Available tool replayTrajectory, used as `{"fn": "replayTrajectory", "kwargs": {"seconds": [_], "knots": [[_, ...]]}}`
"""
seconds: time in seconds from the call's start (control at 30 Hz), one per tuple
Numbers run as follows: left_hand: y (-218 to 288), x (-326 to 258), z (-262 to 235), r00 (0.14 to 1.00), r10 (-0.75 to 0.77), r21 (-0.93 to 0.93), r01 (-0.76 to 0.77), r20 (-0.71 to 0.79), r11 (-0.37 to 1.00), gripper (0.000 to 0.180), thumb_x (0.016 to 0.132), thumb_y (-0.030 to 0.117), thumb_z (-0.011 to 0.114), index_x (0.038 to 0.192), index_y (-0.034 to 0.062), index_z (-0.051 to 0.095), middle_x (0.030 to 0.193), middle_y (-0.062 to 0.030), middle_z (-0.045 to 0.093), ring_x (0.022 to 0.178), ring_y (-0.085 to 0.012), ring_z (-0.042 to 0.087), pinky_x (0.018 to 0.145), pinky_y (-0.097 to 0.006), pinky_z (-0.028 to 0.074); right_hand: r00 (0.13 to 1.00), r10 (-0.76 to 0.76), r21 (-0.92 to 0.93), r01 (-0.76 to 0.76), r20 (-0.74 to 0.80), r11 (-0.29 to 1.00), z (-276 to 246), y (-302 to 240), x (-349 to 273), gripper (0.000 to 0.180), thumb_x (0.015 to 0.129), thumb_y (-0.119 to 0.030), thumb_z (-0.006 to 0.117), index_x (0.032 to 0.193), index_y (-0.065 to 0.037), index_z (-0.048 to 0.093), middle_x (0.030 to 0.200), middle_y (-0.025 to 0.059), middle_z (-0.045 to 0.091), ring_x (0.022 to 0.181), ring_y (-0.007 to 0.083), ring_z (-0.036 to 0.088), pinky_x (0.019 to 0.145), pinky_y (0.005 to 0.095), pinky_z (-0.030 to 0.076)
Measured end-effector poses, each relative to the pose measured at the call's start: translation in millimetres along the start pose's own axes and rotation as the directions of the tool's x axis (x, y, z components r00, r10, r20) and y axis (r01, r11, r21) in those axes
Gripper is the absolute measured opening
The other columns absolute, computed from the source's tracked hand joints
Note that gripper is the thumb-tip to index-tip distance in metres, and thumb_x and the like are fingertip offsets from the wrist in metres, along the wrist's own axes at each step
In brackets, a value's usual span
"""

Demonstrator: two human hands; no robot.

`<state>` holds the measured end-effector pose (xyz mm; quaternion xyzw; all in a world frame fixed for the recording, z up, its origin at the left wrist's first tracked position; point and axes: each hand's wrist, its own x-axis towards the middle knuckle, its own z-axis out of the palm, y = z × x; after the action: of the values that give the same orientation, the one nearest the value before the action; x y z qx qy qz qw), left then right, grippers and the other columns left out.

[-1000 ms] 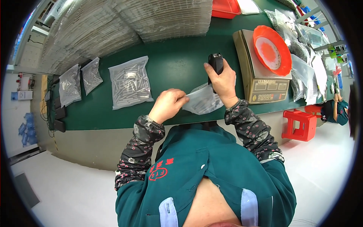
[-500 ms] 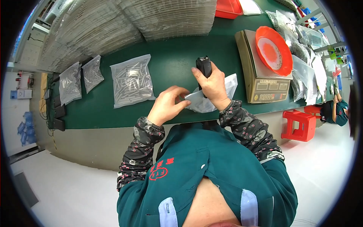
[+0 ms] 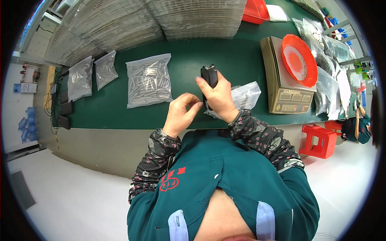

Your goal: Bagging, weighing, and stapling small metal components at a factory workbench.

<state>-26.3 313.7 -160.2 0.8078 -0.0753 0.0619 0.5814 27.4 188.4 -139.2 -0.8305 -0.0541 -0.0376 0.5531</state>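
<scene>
My right hand is wrapped round a black stapler, its far end pointing away from me. Under that hand and to its right lies a clear plastic bag with a whitish sheen; the hand covers part of it. Just left of the stapler, my left hand is closed with thumb and index fingertip together; what they pinch, if anything, is too small to make out. Further left, a large clear bag of grey metal pins lies flat on the green table.
Two smaller bags of small parts lie at the left. Wrapped stacks of trays stand at the back. To the right sits a scale bearing a red dish. A red stool and another person are beyond.
My left thumb and index finger have come together. My right hand has turned the stapler slightly left, nearer my left hand. The whole view has shifted a little.
</scene>
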Motion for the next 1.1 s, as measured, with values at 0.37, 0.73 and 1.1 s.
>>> {"fn": "replayTrajectory", "kwargs": {"seconds": [0.37, 0.73, 1.1], "knots": [[-47.1, -40.1, 47.0, 0.969, -0.199, 0.013, 0.199, 0.145, 0.98, 0.078, 0.061, 0.021, 0.073, 0.125, -0.0031, 0.034, 0.123, -0.0207, 0.04, 0.115, -0.0347, 0.037, 0.098, -0.038, 0.03, 0.986, 0.08, -0.425, -0.012, 0.143, 0.905, -57.4, 41.5, 94.8, 0.047, 0.069, -0.037, 0.065, 0.092, -0.001, 0.048, 0.076, 0.0154, 0.06, 0.072, 0.0293, 0.06, 0.063, 0.0372, 0.046], [-55.7, -14.7, 106.9, 0.992, -0.107, 0.235, 0.087, 0.074, 0.968, 0.089, 0.053, 0.024, 0.079, 0.124, -0.0009, 0.032, 0.125, -0.0216, 0.038, 0.116, -0.0351, 0.036, 0.098, -0.039, 0.03, 0.944, -0.313, -0.578, 0.312, 0.102, 0.754, -123.5, 131.9, 94.0, 0.038, 0.076, -0.013, 0.059, 0.111, -0.003, 0.048, 0.091, 0.0163, 0.055, 0.087, 0.0337, 0.053, 0.075, 0.0383, 0.043], [-89.6, 46.2, 89.9, 0.885, -0.465, -0.148, 0.458, -0.017, 0.876, 0.063, 0.069, 0.035, 0.069, 0.109, -0.0044, 0.04, 0.104, -0.0228, 0.055, 0.096, -0.0328, 0.055, 0.082, -0.036, 0.043, 0.983, 0.031, -0.288, 0.023, 0.182, 0.957, -94.4, 140.9, 12.5, 0.067, 0.071, -0.031, 0.067, 0.121, 0.003, 0.038, 0.113, 0.0209, 0.048, 0.1, 0.0307, 0.051, 0.086, 0.0368, 0.041]]}}
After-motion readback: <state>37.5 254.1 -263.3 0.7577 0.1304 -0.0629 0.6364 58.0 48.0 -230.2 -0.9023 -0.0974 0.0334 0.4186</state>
